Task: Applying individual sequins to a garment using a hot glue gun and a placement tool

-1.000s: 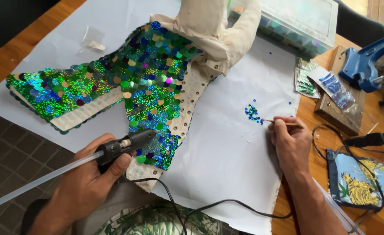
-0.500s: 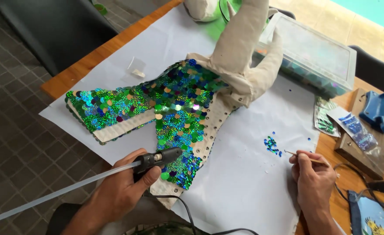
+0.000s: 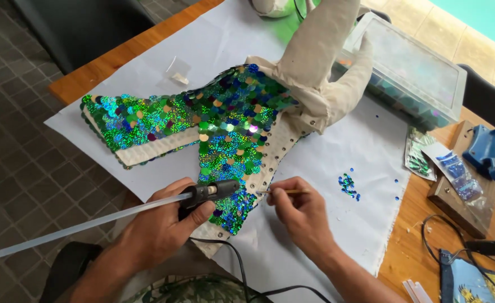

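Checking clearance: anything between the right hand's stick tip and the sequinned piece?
Nothing visible. The right hand holds the thin stick with its tip at the sequinned piece edge; the left hand holds the glue gun alongside.

We look steeply down from head height, close over our hands point(image 3: 169, 230) and the table point(image 3: 421, 247); this is our only view.

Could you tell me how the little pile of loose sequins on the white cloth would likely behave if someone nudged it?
The loose sequins look tiny, flat and thin, so they would probably scatter rather than move as one pile; a few strays already lie apart on the white cloth. Their glossy faces suggest they slide easily, and bare fingers would likely struggle; the right hand holds a thin stick.
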